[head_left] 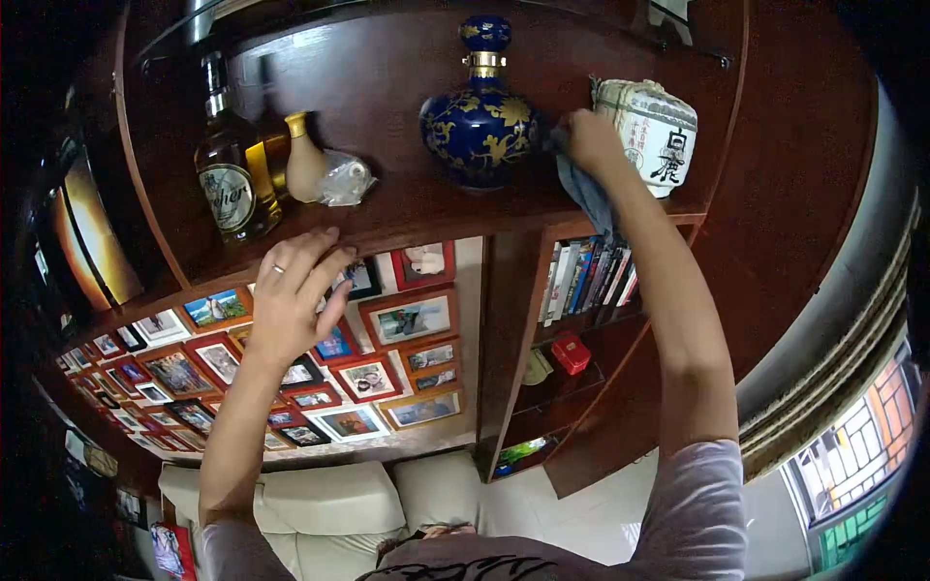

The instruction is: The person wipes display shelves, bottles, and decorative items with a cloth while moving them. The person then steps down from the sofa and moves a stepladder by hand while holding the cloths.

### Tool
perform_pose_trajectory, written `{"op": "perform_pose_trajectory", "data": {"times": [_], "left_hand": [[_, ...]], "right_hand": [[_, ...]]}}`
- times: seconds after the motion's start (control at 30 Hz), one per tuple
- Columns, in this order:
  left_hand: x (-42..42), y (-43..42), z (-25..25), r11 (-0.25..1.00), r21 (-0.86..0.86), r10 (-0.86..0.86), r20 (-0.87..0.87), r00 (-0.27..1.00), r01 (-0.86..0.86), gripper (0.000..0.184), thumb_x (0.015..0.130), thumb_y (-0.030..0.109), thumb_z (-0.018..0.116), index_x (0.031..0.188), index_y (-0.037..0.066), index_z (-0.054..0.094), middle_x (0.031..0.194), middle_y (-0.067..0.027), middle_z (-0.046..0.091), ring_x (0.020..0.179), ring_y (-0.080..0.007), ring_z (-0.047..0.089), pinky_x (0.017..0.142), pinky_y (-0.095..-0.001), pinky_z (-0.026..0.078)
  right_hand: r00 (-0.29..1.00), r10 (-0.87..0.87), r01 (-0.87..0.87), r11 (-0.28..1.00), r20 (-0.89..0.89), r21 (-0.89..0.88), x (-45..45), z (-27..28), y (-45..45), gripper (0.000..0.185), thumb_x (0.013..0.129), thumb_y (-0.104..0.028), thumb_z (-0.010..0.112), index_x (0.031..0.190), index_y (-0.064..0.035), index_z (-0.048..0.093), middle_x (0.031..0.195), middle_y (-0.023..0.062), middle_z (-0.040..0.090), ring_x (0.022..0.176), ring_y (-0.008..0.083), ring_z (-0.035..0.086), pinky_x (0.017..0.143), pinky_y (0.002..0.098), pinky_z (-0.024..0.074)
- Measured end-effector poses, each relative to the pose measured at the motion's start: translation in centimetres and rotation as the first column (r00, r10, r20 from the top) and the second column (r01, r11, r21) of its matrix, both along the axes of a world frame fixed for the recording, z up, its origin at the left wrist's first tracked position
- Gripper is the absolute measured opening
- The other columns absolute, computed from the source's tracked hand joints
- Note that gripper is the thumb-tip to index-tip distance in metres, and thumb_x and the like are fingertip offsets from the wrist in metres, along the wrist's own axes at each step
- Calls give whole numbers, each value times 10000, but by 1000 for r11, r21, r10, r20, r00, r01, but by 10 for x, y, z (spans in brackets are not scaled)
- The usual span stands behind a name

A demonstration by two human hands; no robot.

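Observation:
My right hand (593,145) grips a blue-grey cloth (584,189) that hangs down over the shelf edge. It is between a dark blue bottle with gold flowers (481,136) and a white sake barrel with black characters (651,136); the cloth appears to touch the bottle's right side. My left hand (298,290) rests with spread fingers on the front edge of the wooden shelf (407,225), holding nothing. Above it stand a liquor bottle (229,184), a tan small-necked vase (304,160) and a clear fish-shaped ornament (347,179).
Many framed photos (412,318) hang on the wall below the shelf. Right of them, a bookcase holds books (588,276) and a red box (572,353). A cream sofa (329,499) stands below, and a window (857,465) is at the right.

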State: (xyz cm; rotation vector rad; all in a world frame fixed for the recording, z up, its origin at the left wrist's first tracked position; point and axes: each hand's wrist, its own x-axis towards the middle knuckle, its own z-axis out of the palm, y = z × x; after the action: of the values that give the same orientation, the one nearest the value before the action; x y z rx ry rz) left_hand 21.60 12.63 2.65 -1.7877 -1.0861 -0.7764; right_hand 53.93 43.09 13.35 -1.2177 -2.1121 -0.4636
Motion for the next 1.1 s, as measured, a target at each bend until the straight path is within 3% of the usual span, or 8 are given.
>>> {"op": "perform_pose_trajectory", "data": {"times": [0.13, 0.27, 0.4, 0.6, 0.87, 1.0, 1.07, 1.1], "left_hand": [[-6, 15, -10, 994, 110, -25, -10, 1000, 26, 327, 763, 192, 784, 1060, 96, 687, 1159, -111, 678, 1061, -310, 628, 931, -448, 455], [-6, 25, -18, 978, 209, -8, 15, 1000, 5, 340, 754, 206, 793, 1058, 101, 684, 1163, -103, 676, 1037, -300, 632, 901, -431, 450], [-5, 32, -19, 964, 264, 20, 16, 1000, -23, 335, 749, 210, 796, 1046, 105, 681, 1151, -95, 677, 1027, -289, 632, 884, -429, 450], [-8, 37, -22, 956, 291, 21, 36, 999, -31, 323, 745, 210, 796, 1028, 111, 677, 1111, -87, 680, 1006, -274, 631, 872, -430, 449], [-7, 45, -26, 939, 340, 34, 48, 998, -48, 331, 739, 212, 797, 1033, 134, 666, 1113, -74, 668, 1006, -265, 626, 885, -429, 437], [-9, 44, -30, 935, 346, 69, 36, 997, -77, 338, 732, 224, 801, 1028, 146, 658, 1113, -66, 662, 1001, -258, 623, 885, -432, 433], [-8, 46, -29, 932, 354, 70, 44, 997, -82, 344, 722, 223, 796, 1026, 150, 654, 1095, -61, 658, 992, -252, 618, 879, -434, 433], [-8, 46, -28, 929, 361, 73, 49, 996, -86, 347, 716, 223, 793, 1025, 151, 652, 1086, -58, 656, 988, -249, 616, 876, -434, 433]], "right_hand": [[974, -158, 180, 975, 162, -128, -22, -30, 24, 244, 874, -145, 620, 1039, -21, 749, 1129, 260, 698, 1105, 415, 658, 952, 467, 537], [967, 18, 68, 942, 253, -329, -9, -23, 33, 269, 872, -150, 630, 1094, -68, 758, 1210, 213, 691, 1192, 392, 621, 995, 443, 515], [919, 389, -277, 748, 61, -603, 27, 11, -55, 339, 836, -142, 714, 1169, -176, 766, 1177, 98, 732, 1129, 268, 654, 1001, 343, 491], [790, 575, -502, 406, -214, -763, 122, 42, -160, 282, 756, -98, 759, 1022, -4, 772, 990, 104, 760, 864, 188, 715, 866, 294, 534], [764, 344, -593, 709, -546, -382, 109, 45, -168, 315, 817, -74, 694, 1119, 7, 732, 980, 96, 758, 897, 170, 702, 845, 248, 522], [926, 358, -373, 915, -120, -155, 44, 34, -95, 289, 903, -6, 569, 1162, 26, 692, 1016, 116, 744, 916, 130, 643, 843, 273, 507], [954, 298, -291, 947, 29, -135, 21, 22, -34, 309, 917, -158, 632, 1184, -19, 704, 1117, 262, 705, 1035, 390, 687, 920, 429, 534], [983, 149, -123, 969, 109, -213, 9, 12, -20, 326, 906, -188, 639, 1166, -1, 703, 1136, 291, 683, 1067, 424, 662, 939, 450, 524]]}}
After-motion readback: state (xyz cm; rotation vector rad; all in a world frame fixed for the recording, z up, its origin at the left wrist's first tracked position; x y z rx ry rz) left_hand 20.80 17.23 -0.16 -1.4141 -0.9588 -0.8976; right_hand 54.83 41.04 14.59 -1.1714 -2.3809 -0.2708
